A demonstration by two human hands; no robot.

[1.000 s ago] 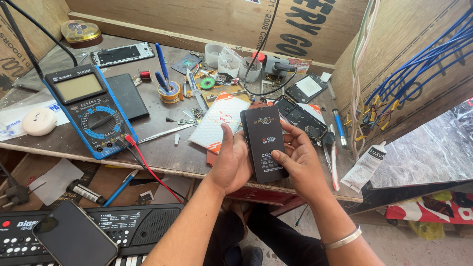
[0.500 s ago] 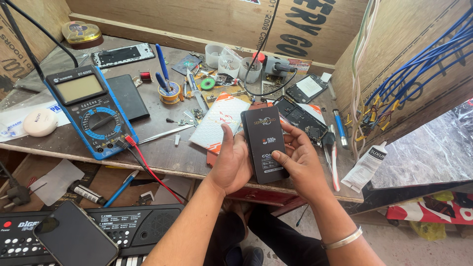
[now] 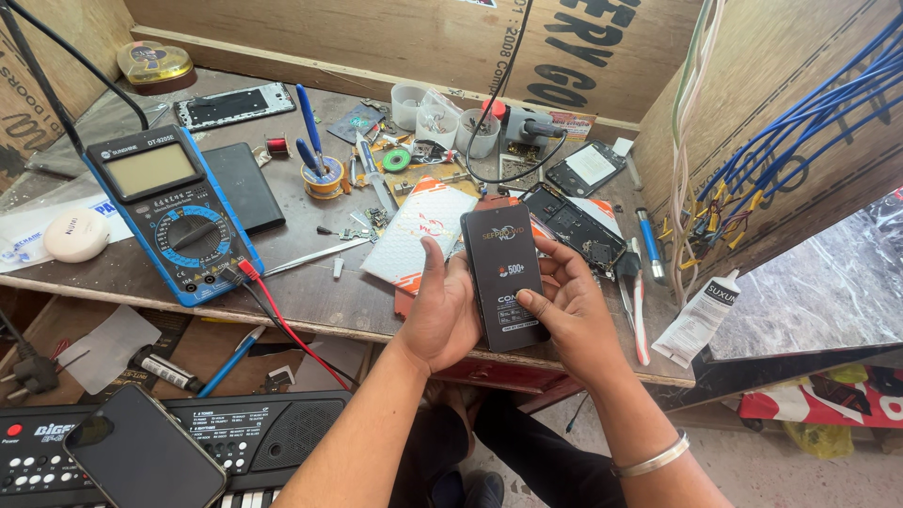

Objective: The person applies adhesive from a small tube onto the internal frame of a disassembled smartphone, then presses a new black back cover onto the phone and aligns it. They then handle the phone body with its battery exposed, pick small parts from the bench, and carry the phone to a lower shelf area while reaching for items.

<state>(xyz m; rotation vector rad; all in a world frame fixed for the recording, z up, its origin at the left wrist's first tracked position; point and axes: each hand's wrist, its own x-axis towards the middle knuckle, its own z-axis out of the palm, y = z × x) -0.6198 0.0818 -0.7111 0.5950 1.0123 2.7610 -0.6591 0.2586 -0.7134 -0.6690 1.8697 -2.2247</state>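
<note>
Both hands hold a flat black rectangular package (image 3: 506, 268) with light and orange print, upright over the front edge of the workbench. My left hand (image 3: 442, 310) grips its left side and back, thumb along the left edge. My right hand (image 3: 569, 306) holds the right side, with the thumb lying across the lower front. A white and orange flat packet (image 3: 414, 235) lies on the bench just left of the package. An opened phone (image 3: 574, 226) lies behind it to the right.
A blue multimeter (image 3: 174, 212) with red and black leads stands at the left. Tweezers (image 3: 306, 256), screwdrivers, small cups (image 3: 442, 120) and phone parts litter the wooden bench (image 3: 310, 296). A keyboard (image 3: 245, 428) with a dark phone (image 3: 141, 456) on it sits below. Blue wires (image 3: 800, 113) hang at the right.
The black package has been held nearly still; my right thumb has shifted slightly across its lower front.
</note>
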